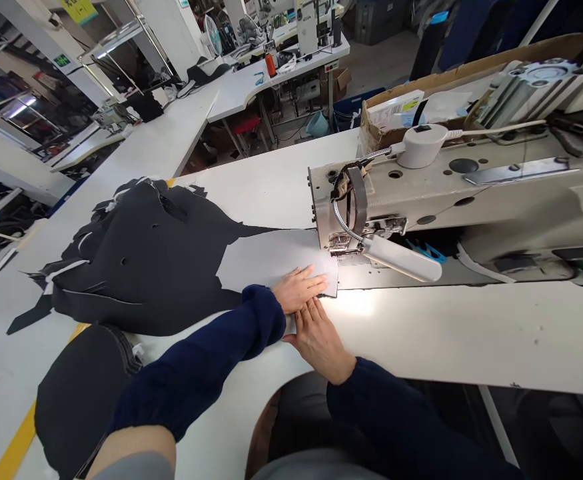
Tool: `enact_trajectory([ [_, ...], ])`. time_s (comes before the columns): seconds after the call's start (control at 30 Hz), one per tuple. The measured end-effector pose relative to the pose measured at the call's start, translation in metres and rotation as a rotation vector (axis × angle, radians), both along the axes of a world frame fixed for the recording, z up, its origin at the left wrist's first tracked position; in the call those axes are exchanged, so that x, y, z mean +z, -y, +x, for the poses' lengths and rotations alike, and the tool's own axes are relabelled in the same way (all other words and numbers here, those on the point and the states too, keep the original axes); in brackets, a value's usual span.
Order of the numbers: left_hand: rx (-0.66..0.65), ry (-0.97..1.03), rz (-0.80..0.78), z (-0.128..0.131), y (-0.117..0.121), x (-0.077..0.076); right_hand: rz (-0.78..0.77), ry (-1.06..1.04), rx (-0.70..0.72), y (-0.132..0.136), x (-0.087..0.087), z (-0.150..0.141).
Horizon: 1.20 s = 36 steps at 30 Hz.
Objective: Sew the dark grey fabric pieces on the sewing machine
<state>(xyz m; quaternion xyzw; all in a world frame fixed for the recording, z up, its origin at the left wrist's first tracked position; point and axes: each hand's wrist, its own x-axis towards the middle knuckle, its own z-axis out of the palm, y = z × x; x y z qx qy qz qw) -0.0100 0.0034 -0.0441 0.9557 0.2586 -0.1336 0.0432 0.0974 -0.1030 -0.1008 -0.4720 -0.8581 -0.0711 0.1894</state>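
A light grey fabric piece [258, 259] lies flat with its right end under the head of a sewing machine [341, 213]. My left hand [298, 288] rests on that piece with its fingers stretched towards the needle area. Just below it, my right hand [321, 339] lies flat at the piece's near edge, fingers extended and close to the left hand. Left of the grey piece, and partly under it, spreads a heap of black fabric [156, 260]. The needle tip is too small to make out.
A stack of rounded black fabric pieces [78, 400] sits at the near left. A white lamp [401, 259] juts from the machine head. Behind the machine stands a cardboard box [371, 130] with assorted items. The white table's [471, 327] front edge runs beside my lap.
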Motion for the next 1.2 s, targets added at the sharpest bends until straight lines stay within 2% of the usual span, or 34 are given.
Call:
enact_trajectory([
  [0.63, 0.211, 0.045, 0.042, 0.028, -0.04, -0.002, -0.006, 0.024, -0.016, -0.057, -0.003, 0.017],
  [0.93, 0.289, 0.008, 0.01, 0.04, -0.058, 0.006, -0.01, -0.039, 0.003, -0.082, -0.003, 0.023],
  [1.07, 0.284, 0.008, 0.02, 0.041, -0.06, 0.006, -0.007, -0.071, 0.002, -0.067, 0.004, 0.032],
  [1.2, 0.301, 0.026, 0.029, 0.039, -0.057, 0.001, -0.027, -0.061, -0.007, -0.017, 0.012, 0.051],
])
